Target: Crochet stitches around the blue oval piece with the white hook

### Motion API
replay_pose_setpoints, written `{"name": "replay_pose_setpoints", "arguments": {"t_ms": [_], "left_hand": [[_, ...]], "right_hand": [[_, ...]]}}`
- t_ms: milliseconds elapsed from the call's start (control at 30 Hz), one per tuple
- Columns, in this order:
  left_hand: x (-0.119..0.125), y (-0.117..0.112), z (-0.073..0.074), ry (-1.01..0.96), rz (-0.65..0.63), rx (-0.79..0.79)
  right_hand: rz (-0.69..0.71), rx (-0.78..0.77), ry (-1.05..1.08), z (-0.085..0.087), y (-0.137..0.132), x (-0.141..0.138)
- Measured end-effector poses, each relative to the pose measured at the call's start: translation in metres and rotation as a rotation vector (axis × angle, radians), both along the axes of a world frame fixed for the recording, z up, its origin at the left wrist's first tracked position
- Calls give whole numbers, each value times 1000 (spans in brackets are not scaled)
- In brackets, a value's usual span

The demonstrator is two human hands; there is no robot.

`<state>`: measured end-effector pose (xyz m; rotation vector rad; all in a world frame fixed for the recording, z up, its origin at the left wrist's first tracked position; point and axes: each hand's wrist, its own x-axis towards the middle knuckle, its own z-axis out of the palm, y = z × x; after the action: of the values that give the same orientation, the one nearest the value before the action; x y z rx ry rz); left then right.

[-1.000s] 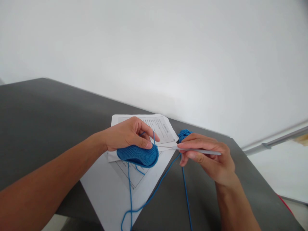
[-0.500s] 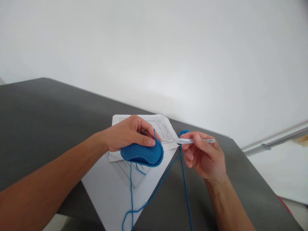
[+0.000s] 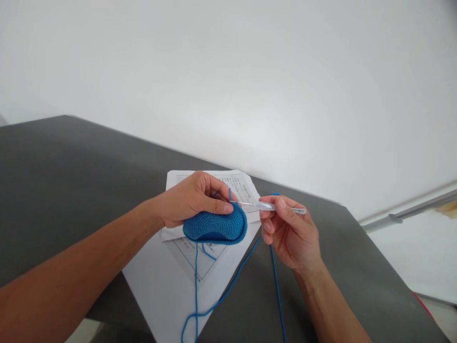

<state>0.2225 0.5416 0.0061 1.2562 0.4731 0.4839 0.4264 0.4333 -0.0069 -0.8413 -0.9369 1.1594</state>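
A cupped piece of blue crochet work [image 3: 218,225] is pinched along its upper edge by my left hand [image 3: 200,200], thumb in front. My right hand [image 3: 291,231] grips the pale handle of a crochet hook [image 3: 266,206] between thumb and fingers. The hook's thin metal shaft points left and its tip meets the top edge of the work, beside my left thumb. Blue yarn [image 3: 196,281] hangs below the piece, and a short bit stands up near my left fingers. Behind my right hand, a second blue yarn bundle [image 3: 274,194] is mostly hidden.
Printed paper sheets [image 3: 153,290] lie under the work on a dark grey table [image 3: 89,176]. A strand of yarn loops across the paper and another runs down the table to the right. A white wall [image 3: 228,85] rises behind, with a grey rail [image 3: 385,221] at right.
My right hand and the hook have moved left, bringing the hook tip over the edge of the crochet work. The work has shifted slightly right and up, and the yarn bundle behind is more covered.
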Motion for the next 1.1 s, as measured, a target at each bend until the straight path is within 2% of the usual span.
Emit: {"name": "replay_pose_setpoints", "arguments": {"t_ms": [433,1100], "left_hand": [[3,-3,-2,-4,10,-96],[4,-6,1,-20,43,-12]], "right_hand": [[-80,66,59,-7,-1,-8],[-91,121,-99,-5,-1,1]]}}
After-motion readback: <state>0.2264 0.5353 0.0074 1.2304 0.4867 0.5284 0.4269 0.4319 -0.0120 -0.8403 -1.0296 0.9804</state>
